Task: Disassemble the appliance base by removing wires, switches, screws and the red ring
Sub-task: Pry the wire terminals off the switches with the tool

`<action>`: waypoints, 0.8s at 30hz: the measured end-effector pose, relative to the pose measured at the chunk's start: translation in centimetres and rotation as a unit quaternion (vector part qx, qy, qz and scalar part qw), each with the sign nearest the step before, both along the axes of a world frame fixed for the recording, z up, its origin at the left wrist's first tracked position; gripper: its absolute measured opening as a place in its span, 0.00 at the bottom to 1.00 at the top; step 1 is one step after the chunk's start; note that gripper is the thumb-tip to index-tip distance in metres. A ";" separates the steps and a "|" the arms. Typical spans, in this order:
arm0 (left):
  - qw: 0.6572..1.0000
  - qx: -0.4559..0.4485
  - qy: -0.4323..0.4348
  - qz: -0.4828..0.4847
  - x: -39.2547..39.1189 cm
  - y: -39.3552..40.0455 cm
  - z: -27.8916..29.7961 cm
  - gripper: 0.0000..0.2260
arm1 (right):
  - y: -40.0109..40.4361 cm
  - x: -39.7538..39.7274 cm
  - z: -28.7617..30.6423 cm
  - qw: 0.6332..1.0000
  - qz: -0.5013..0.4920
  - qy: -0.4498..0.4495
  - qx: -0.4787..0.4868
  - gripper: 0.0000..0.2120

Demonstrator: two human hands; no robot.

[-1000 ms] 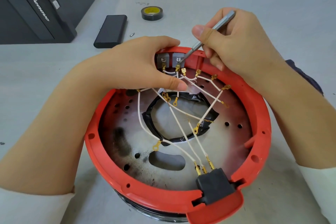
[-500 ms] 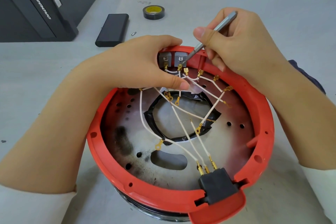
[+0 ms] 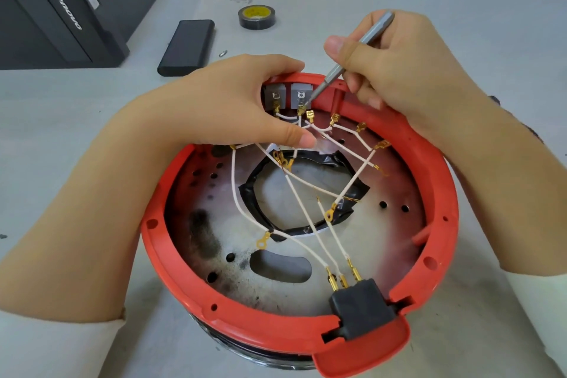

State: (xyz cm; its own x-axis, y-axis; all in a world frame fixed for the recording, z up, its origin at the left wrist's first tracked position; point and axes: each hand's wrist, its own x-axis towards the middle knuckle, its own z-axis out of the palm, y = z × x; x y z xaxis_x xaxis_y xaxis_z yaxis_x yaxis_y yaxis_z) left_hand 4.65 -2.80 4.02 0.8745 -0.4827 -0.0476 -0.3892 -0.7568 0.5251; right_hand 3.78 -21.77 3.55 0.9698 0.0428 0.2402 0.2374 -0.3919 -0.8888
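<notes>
Head view: mid-frame on the worktop (image 3: pixel 460 24), the red ring (image 3: pixel 441 193) holds white wires (image 3: pixel 302 212). Left hand (image 3: pixel 239 101) grips its upper rim, steadying it. Right hand (image 3: pixel 395 61) fingers pinch a thin metal tool (image 3: pixel 352 55), tip at a grey switch (image 3: pixel 301 96), likely prying a terminal.

Two grey switches (image 3: pixel 288 95), one black plug block (image 3: pixel 362 307), one tape roll (image 3: pixel 256 17), perhaps seven white wires (image 3: pixel 306 218).
</notes>
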 end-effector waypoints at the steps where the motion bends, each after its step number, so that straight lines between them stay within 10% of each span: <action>1: 1.000 0.001 0.000 0.000 0.0 0.0 0.0 0.43 | -0.1 -0.1 0.0 1.000 0.002 -0.002 0.020 0.13; 11: 1.000 0.001 -0.002 -0.005 -0.1 0.1 0.1 0.43 | 0.4 -0.4 0.1 0.992 -0.015 -0.040 -0.119 0.12; 24: 0.997 -0.072 0.014 -0.031 -1.3 -1.1 0.5 0.28 | 0.8 -1.4 2.3 0.996 0.058 -0.059 -0.036 0.11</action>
